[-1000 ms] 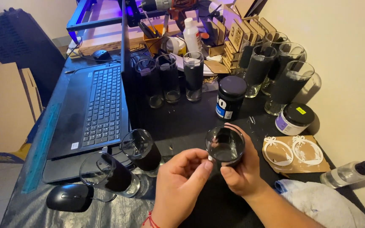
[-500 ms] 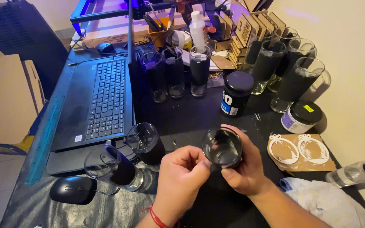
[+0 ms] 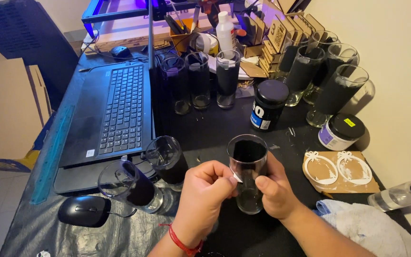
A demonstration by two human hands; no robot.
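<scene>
The glass is clear with a black band inside. The table wears a black cover. Near left, the mouse is black; the laptop is dark grey. Right, the cloth is pale blue-white, and the jar is black with a blue-and-white label. A red string circles the left wrist.

Left of the hands lie two tipped glasses, a mouse and a laptop. Beyond them stand three glasses and a black jar. To the right sit a white tub, wooden cutouts and a cloth.
</scene>
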